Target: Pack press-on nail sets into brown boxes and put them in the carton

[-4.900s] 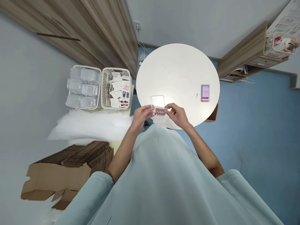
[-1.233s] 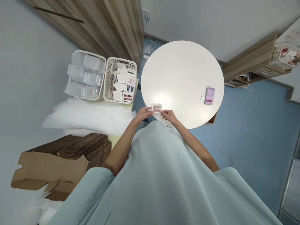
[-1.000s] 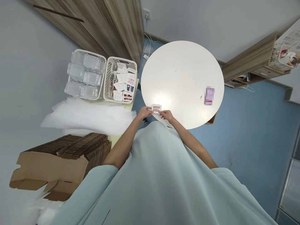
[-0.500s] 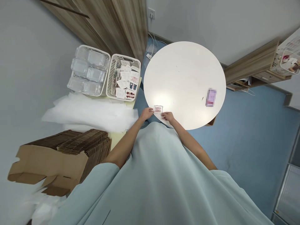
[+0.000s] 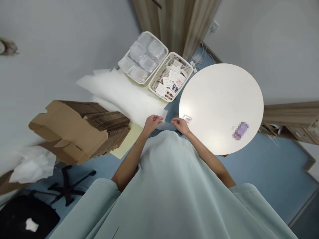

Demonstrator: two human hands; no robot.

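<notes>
A small clear case of pink press-on nails (image 5: 186, 119) lies on the near left edge of the round white table (image 5: 221, 99), with neither hand on it. My left hand (image 5: 152, 122) pinches the near corner of the stack of thin white foam sheets (image 5: 124, 93) left of the table. My right hand (image 5: 181, 125) hovers just left of the case, fingers pointing toward that same corner. Whether it grips the sheet is unclear.
Beyond the foam stand two white baskets, one with clear plastic cases (image 5: 143, 57), one with nail cards and packets (image 5: 170, 79). Flat cardboard boxes (image 5: 82, 127) are piled at left. A purple phone-like item (image 5: 240, 130) lies on the table's right side. A black chair base (image 5: 67, 186) stands below left.
Both hands have let go of the nail case, which now rests on the table. My view has swung left, and my left hand has moved onto the foam sheets.
</notes>
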